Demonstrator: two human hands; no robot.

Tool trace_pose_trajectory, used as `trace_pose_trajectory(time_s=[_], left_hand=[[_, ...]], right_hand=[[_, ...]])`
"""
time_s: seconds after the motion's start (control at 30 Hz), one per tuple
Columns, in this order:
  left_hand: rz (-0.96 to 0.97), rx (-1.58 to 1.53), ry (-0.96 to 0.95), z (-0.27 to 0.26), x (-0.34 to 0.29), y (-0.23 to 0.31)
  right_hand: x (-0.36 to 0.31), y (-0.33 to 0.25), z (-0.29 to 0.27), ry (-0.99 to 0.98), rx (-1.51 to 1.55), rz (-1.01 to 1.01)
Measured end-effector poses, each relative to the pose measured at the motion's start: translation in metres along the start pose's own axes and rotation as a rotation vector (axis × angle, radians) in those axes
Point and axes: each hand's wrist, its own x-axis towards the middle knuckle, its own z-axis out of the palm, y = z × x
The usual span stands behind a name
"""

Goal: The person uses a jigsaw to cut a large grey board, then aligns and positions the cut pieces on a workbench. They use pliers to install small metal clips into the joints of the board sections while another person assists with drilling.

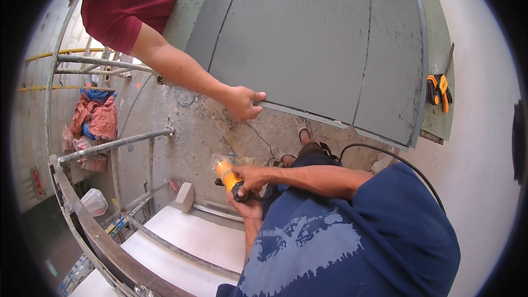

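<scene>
Between the tool [225,174], gripped in the right hand [251,178] and left hand [247,208], and the near edge of the grey panel [297,50], a gap over the floor [195,124] is left open. Above, it is closed off by the co-worker's forearm [184,74] and by the co-worker's hand [244,103] at the panel's edge. To the left, reach is barred by a pipe [118,145] and, lower down, by a curved rail [110,247]. Below the tool, the way is narrowed by a block [185,197]. Near the panel's right corner, passage is crossed by a black cable [396,156]; the panel's right side is obstructed by orange clamps [443,87].
</scene>
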Motion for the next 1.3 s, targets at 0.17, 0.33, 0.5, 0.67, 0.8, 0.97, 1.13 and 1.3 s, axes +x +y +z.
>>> trace_pose_trajectory(time_s=[0.17, 0.33, 0.5, 0.67, 0.8, 0.97, 1.13, 1.3], left_hand=[[0.042, 0.024, -0.052, 0.025, 0.005, 0.005], [0.017, 0.027, -0.095, 0.017, 0.014, 0.006], [0.027, 0.011, -0.107, 0.006, 0.022, 0.007], [0.009, -0.075, -0.094, 0.01, 0.019, 0.015], [-0.005, -0.05, -0.127, 0.017, 0.013, 0.018], [-0.006, -0.031, -0.069, 0.022, 0.009, 0.016], [-0.027, 0.016, -0.083, 0.022, 0.011, 0.016], [-0.047, 0.028, -0.052, 0.026, 0.012, 0.016]], right_hand=[[0.006, 0.014, 0.012, 0.187, -0.277, -0.286], [0.002, 0.017, 0.024, 0.166, -0.245, -0.172], [0.01, 0.027, 0.017, 0.081, -0.263, -0.289], [0.006, 0.018, 0.011, -0.012, 0.138, -0.066], [0.002, 0.011, 0.01, 0.071, 0.015, -0.184], [-0.003, 0.005, 0.009, 0.042, 0.116, -0.102], [0.006, 0.021, 0.015, 0.177, -0.113, -0.199], [0.011, 0.027, 0.016, 0.305, -0.232, -0.202]])
